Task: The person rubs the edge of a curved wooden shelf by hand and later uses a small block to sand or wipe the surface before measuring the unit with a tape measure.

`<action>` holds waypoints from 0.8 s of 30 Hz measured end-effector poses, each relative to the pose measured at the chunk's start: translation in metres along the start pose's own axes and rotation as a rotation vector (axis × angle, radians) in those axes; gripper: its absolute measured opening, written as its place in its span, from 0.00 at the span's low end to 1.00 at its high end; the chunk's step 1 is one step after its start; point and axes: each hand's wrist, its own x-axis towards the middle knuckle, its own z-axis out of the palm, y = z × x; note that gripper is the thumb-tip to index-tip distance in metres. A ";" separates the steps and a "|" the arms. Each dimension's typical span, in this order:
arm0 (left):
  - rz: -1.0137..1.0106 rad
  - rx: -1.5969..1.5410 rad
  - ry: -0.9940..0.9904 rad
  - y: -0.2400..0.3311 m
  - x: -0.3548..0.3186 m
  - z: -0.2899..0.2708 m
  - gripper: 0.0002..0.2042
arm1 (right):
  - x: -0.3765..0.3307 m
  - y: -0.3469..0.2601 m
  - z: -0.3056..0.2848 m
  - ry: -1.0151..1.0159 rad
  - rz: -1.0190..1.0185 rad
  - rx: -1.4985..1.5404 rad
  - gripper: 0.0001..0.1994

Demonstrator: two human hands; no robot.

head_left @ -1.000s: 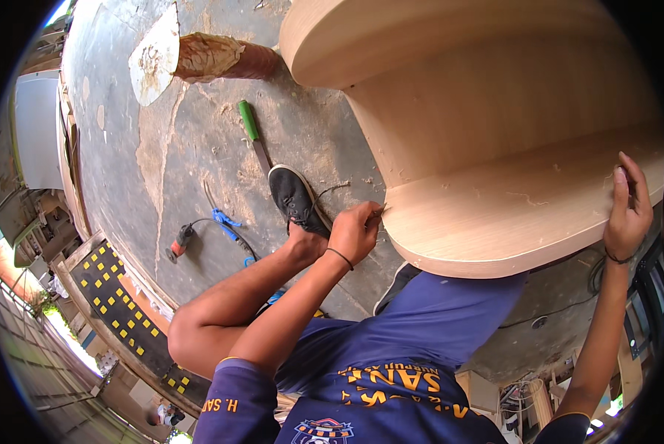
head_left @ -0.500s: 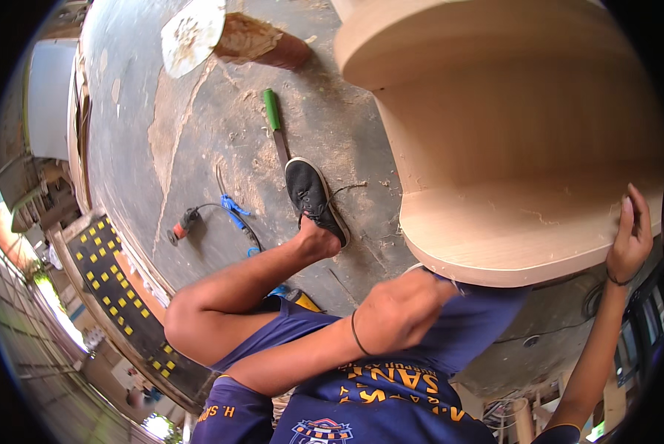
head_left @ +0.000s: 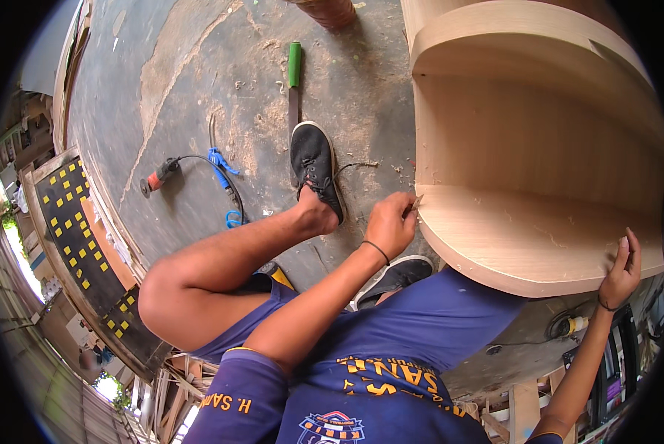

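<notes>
Shelf board: long axis left-right, rounded end left. There, left hand pinches thin piece; right hand, loosely open, at board's right.

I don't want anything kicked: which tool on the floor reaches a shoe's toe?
The green-handled tool: its flat blade runs up to the upper black shoe, while the blue air gun and red-and-black power tool lie apart, farther left.

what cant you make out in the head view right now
In the head view:
1. Small thing in the left hand: mostly hidden by its grip, too small to identify.
2. Green-handled tool: blade partly covered by the black shoe.
3. Reddish-brown cylinder: cut off by the top edge.
4. Pale wooden unit: right side lost at the picture's dark rim.
</notes>
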 end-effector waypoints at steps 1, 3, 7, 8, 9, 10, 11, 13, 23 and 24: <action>0.026 0.007 -0.007 0.004 -0.002 -0.003 0.08 | 0.001 -0.003 0.000 0.002 0.015 0.001 0.14; 0.097 -0.003 -0.015 0.022 -0.008 -0.010 0.08 | 0.000 -0.007 0.000 0.004 0.055 0.003 0.14; 0.350 -0.086 -0.062 0.099 -0.026 -0.024 0.10 | -0.001 0.001 0.002 0.012 0.016 0.010 0.14; 0.353 -0.107 -0.111 0.117 -0.034 -0.027 0.11 | -0.002 0.001 0.002 0.005 0.022 0.020 0.14; 0.362 -0.128 -0.160 0.128 -0.037 -0.029 0.12 | 0.000 0.002 0.001 0.005 0.025 0.029 0.14; 0.365 -0.126 -0.083 0.129 -0.038 -0.035 0.12 | 0.001 0.001 0.000 -0.001 0.056 0.034 0.14; 0.358 -0.075 0.000 0.116 -0.035 -0.040 0.11 | 0.001 -0.004 -0.001 -0.006 0.089 0.034 0.14; 0.222 0.028 0.074 0.067 -0.025 -0.038 0.08 | -0.002 -0.008 -0.002 -0.003 0.082 0.018 0.14; 0.156 0.171 -0.108 0.021 0.004 -0.014 0.08 | -0.001 -0.013 0.004 0.028 0.022 0.060 0.13; 0.156 0.139 -0.144 0.035 -0.001 -0.020 0.08 | -0.002 -0.012 0.004 0.039 0.009 0.055 0.13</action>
